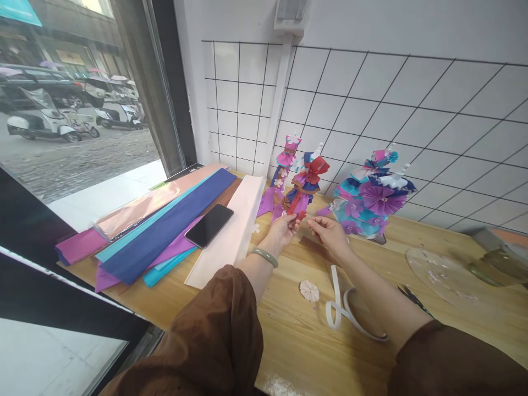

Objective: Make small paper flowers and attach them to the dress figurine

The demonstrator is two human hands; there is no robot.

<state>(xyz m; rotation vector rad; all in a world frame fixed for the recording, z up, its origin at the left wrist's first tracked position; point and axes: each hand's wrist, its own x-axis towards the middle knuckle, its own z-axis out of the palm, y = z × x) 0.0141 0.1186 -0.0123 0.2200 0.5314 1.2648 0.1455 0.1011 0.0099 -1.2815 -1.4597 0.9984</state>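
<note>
My left hand (285,230), a jade-coloured bangle on its wrist, pinches a small red paper flower (302,215) at the foot of a red, navy and purple paper-dressed figure (307,181). Whether the flower is joined to that figure is hard to see. Just to the right, my right hand (330,234) is closed with thumb and forefinger together; anything between them is too small to make out. Below the hands lie a pale pleated paper rosette (309,291) and a curled white tape strip (335,308) on the wooden table (284,335).
A pink-purple paper figure (284,165) stands behind, and a wider blue-purple one (367,198) at the right. Folded crepe paper (169,225) and a phone (209,226) lie left. Dark-handled scissors (412,300) and a clear plate (437,275) are right; a wire grid (371,104) backs the table.
</note>
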